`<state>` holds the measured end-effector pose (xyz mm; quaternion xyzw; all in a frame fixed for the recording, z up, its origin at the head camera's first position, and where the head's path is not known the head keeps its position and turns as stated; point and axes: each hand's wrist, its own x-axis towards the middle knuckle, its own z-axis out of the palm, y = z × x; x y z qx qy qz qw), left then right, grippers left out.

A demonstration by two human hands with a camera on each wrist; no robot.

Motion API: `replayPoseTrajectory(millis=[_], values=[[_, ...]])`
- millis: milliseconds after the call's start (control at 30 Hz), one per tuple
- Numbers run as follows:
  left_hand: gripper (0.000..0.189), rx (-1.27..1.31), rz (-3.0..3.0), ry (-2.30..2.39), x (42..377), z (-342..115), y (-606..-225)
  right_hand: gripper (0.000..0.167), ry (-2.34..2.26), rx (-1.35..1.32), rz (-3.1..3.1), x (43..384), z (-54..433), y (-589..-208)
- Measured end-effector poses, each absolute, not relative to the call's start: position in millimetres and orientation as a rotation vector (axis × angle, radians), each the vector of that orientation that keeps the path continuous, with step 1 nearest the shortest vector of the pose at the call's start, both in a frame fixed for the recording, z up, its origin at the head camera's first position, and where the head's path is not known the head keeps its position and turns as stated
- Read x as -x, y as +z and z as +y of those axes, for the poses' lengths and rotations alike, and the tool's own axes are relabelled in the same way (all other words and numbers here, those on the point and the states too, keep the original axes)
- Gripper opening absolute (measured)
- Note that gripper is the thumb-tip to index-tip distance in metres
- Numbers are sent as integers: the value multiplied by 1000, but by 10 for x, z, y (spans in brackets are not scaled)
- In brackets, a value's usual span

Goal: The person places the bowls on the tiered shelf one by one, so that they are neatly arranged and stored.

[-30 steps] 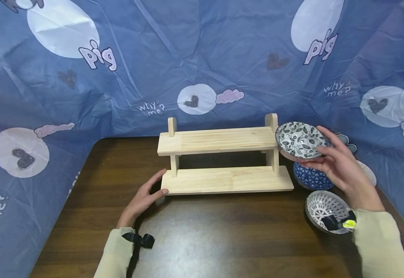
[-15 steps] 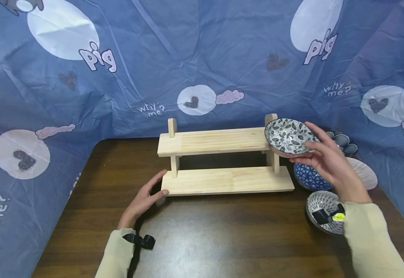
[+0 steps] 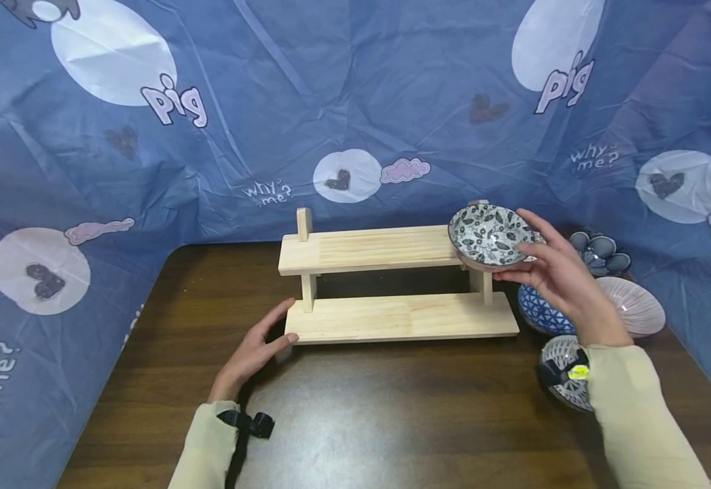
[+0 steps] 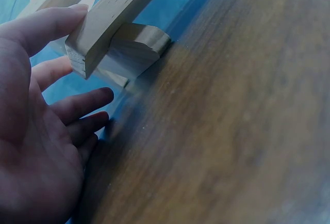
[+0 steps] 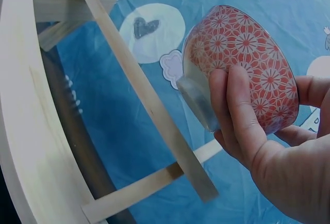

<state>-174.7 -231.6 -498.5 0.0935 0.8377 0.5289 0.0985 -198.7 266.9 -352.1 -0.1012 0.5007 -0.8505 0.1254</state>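
A two-tier wooden shelf [image 3: 355, 319] stands on the table. My left hand [image 3: 254, 353] holds the left end of its lower board, thumb at the front corner and index finger at the back corner. In the left wrist view the other fingers [image 4: 85, 100] extend past the wood. My right hand [image 3: 566, 285] grips a bowl [image 3: 489, 234] by its right side, over the right end of the upper board. Black-and-white leaves and flowers pattern the bowl's inside. Its outside [image 5: 242, 53] is red with white flowers, and the bowl is tilted in the right wrist view.
Right of the shelf sit a blue patterned bowl [image 3: 541, 312], a pale ribbed bowl [image 3: 639, 305] and a grey-and-white bowl [image 3: 559, 353], partly hidden by the right wrist. Behind them is a cluster of dark rounded pieces [image 3: 599, 251]. A blue printed cloth [image 3: 379, 88] hangs behind the table.
My right hand has carried the bowl leftward and slightly up, from beside the shelf to over its upper right end. The left hand and the shelf stay in place.
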Motion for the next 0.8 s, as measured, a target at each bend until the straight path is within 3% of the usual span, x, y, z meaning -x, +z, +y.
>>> replayPoseTrajectory(millis=[800], values=[[71,-252,2475,1566,1752,-2327,-4996,66,-2380,278,1555,2182,2184,-3428]])
